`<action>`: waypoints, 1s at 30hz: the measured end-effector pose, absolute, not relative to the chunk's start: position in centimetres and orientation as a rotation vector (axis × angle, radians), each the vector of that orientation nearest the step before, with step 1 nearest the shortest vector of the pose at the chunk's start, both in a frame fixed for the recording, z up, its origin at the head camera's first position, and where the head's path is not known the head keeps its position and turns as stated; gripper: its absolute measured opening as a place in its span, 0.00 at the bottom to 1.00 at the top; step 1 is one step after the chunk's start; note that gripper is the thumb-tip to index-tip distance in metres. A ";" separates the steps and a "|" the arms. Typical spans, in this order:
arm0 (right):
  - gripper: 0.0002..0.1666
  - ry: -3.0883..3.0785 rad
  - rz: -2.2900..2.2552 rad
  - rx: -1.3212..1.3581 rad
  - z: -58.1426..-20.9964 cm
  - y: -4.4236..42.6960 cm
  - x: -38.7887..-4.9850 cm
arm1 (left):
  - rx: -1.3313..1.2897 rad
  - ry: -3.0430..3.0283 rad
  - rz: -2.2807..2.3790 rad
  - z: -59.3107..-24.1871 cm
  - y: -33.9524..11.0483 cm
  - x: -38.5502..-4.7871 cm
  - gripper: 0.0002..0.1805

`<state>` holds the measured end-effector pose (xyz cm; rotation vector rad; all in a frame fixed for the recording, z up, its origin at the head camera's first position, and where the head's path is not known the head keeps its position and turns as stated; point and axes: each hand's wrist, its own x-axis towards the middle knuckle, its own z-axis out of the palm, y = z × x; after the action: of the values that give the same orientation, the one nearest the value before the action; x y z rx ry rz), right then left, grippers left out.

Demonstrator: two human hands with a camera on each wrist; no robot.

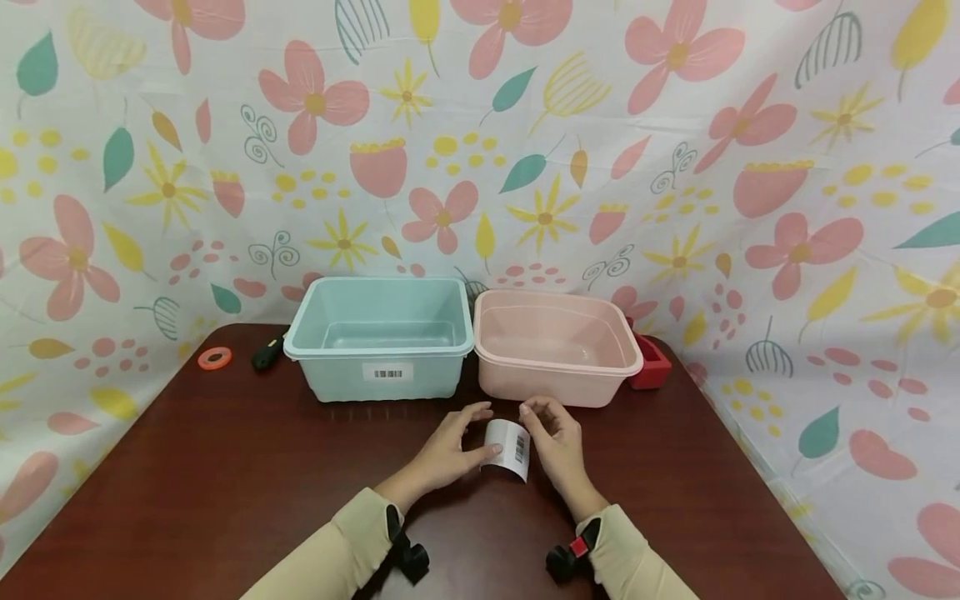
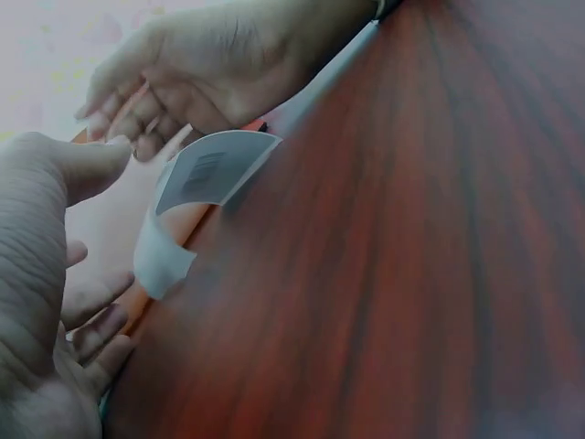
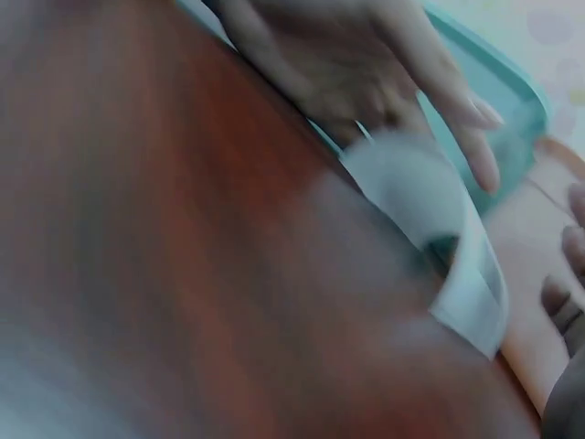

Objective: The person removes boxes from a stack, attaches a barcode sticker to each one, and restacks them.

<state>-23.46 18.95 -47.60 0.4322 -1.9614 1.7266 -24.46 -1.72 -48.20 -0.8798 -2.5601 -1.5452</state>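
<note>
A curled white label [image 1: 507,448] with a printed barcode stands arched on the dark table between my two hands. My left hand [image 1: 447,450] is beside it with thumb and fingers apart, the thumb overlapping the label's left side in the head view. In the left wrist view the left thumb is clear of the label [image 2: 215,174]. On the other side, my right hand [image 1: 557,443] has loosely bent fingers, thumb and forefinger close together near the label's upper right corner. From the right wrist the label [image 3: 420,192] appears apart from the right fingers [image 3: 574,251].
Behind the hands stand a light blue bin [image 1: 378,340] bearing a barcode label [image 1: 387,372] and a pink bin [image 1: 558,367]. An orange ring-shaped roll [image 1: 215,358] and a dark-handled tool [image 1: 267,354] lie at left. A red object [image 1: 651,364] is partly behind the pink bin.
</note>
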 end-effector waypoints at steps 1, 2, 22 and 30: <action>0.04 -2.014 1.705 0.422 -47.7 19.2 -23.7 | -0.880 -2.588 -1.520 -48.2 -1.6 -24.4 0.40; 0.04 -2.077 1.684 0.418 -47.8 19.5 -23.9 | -0.876 -2.611 -1.494 -48.3 -1.5 -24.4 0.41; 0.19 -2.522 1.512 0.544 -46.7 19.3 -23.2 | -0.852 -2.677 -1.511 -48.2 -1.4 -24.0 0.25; 0.16 -2.504 1.547 0.540 -44.3 18.9 -21.5 | -0.755 -2.514 -1.699 -48.2 -1.3 -24.4 0.10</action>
<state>-21.55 18.88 -44.31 0.5400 -2.5037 1.5469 -24.39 -1.30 -48.25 -0.7551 -2.5143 -1.6985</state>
